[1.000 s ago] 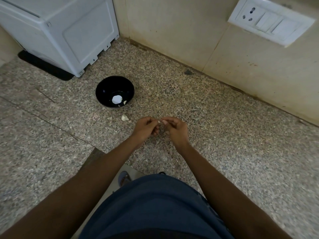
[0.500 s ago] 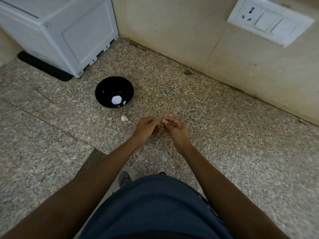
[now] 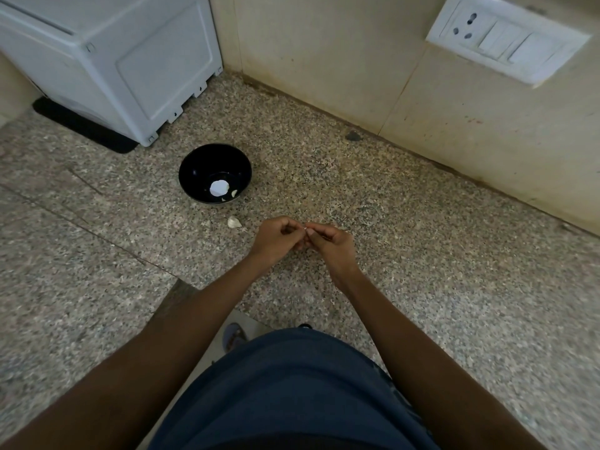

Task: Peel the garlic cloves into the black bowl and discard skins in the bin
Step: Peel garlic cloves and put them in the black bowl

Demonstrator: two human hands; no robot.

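Left hand [image 3: 276,238] and right hand [image 3: 331,243] meet fingertip to fingertip, pinching a tiny garlic clove [image 3: 306,228]; its axis is too hidden to tell. The black bowl [image 3: 215,173] sits toward the counter's back-left corner.

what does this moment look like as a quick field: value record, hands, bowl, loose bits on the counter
left hand: pinches a small pale piece, probably a garlic clove
right hand: pinches the same piece, fingertips meeting the left's
black bowl: upright on the granite counter, holds pale bits
loose clove: on the counter between bowl and hands
bin: not in view
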